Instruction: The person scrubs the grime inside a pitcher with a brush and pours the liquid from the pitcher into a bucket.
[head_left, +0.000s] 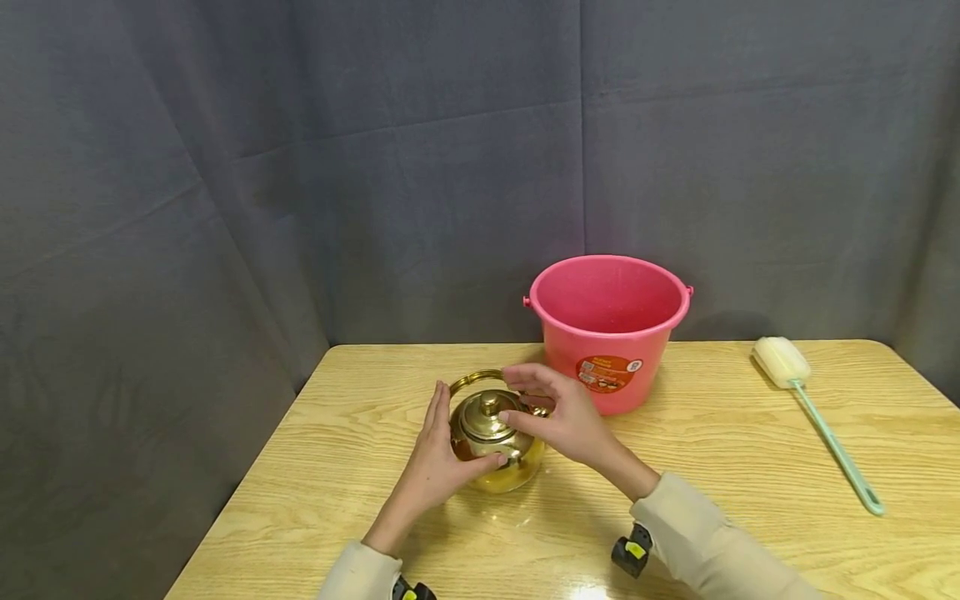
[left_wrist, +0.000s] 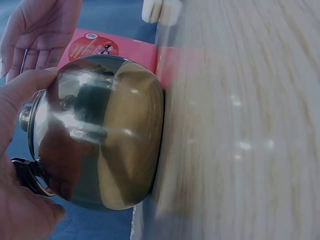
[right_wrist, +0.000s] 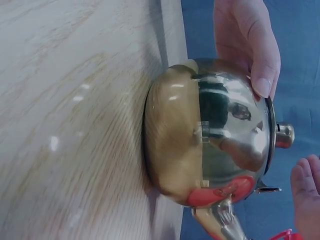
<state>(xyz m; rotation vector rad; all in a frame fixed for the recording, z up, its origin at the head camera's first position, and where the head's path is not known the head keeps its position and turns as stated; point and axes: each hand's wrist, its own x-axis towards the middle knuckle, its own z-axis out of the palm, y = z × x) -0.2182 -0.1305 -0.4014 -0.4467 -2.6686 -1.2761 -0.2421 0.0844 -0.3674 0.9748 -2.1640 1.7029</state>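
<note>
A shiny gold teapot (head_left: 502, 467) stands upright on the table with its lid (head_left: 483, 421) on. Its arched handle (head_left: 474, 377) lies toward the back, and the spout (right_wrist: 227, 222) points right, toward the bucket. Along the teapot's left side rests my left hand (head_left: 435, 467), fingers straight and thumb touching the front of the body. My right hand (head_left: 566, 417) hovers over the right side with fingers loosely bent. In the right wrist view it stays apart from the lid knob (right_wrist: 285, 136) and holds nothing.
Behind and to the right is a pink bucket (head_left: 607, 333) with a red label. Farther right lies a sponge brush (head_left: 832, 446) with a pale green handle. A grey curtain (head_left: 450, 167) hangs behind the wooden table (head_left: 315, 483).
</note>
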